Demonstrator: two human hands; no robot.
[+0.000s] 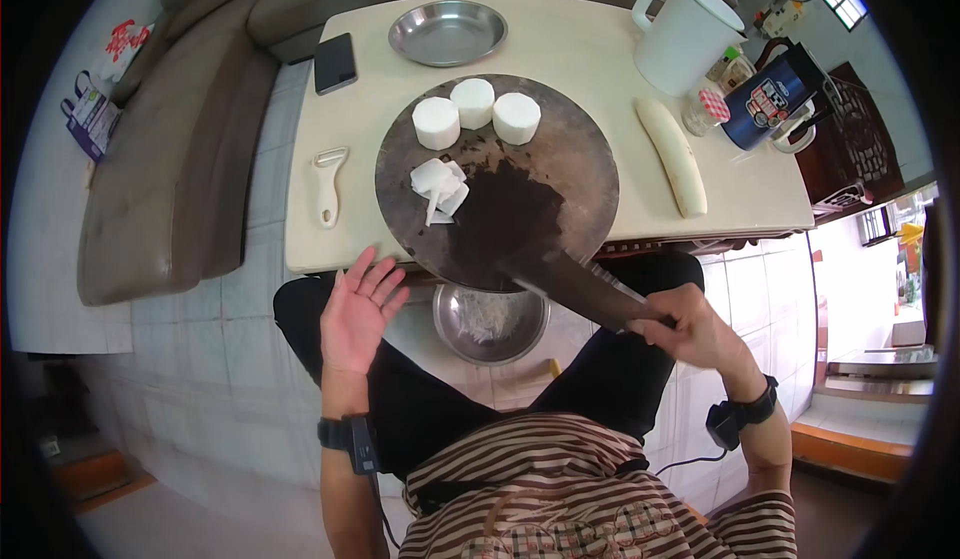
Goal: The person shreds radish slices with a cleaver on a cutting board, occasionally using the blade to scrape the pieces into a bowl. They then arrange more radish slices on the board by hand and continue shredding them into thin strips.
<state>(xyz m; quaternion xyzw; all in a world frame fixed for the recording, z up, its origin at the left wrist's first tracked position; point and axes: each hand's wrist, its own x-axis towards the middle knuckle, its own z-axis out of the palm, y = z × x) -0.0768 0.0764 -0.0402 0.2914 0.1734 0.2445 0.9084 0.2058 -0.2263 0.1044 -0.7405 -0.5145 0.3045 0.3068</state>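
Note:
My right hand [690, 329] grips the handle of a dark, broad-bladed cleaver [590, 294]. Its blade, a little blurred, reaches over the near right edge of a round wooden chopping board [590, 159]. My left hand [362, 304] hangs just off the table's front edge, palm up, fingers apart, holding nothing. At the back of the board stand three thick white rounds, like cut radish: left [437, 123], middle [472, 103] and right [516, 119]. A small pile of thin white slices [438, 184] lies on the left side, beside a dark wet patch.
On the table lie a peeler [328, 187], a phone [336, 64], a steel dish [448, 34] and a long white radish [672, 159]. A white pitcher [685, 34], a jar [706, 112] and a blue container [768, 97] stand at right. Below, a metal bowl [490, 344] sits between my knees.

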